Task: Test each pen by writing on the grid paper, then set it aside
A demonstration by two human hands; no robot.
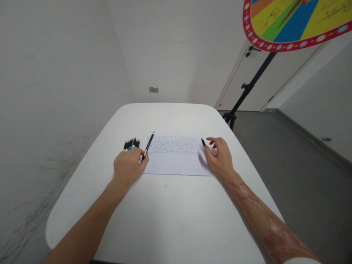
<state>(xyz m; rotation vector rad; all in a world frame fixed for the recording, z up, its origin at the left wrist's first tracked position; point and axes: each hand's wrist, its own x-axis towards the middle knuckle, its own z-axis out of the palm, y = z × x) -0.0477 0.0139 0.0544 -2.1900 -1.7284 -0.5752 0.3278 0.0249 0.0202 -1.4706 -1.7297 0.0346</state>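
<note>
My left hand (129, 164) rests on the white table (176, 205) at the paper's left edge, its fingers closed around a black and silver pen (149, 145). The pen slants up and right over the edge of a white sheet (176, 164), whose upper part carries rows of handwriting. At the sheet's right edge, my right hand (221, 157) has curved fingers held apart. A short black pen end (203, 142) shows at its thumb tip; the rest is hidden, and whether the thumb presses it is unclear.
Several black markers (129, 143) with coloured ends lie together beyond my left hand. A colourful prize wheel (283, 22) on a black stand (247, 90) is behind the table on the right. A pale wall (170, 55) and a door (261, 88) are behind.
</note>
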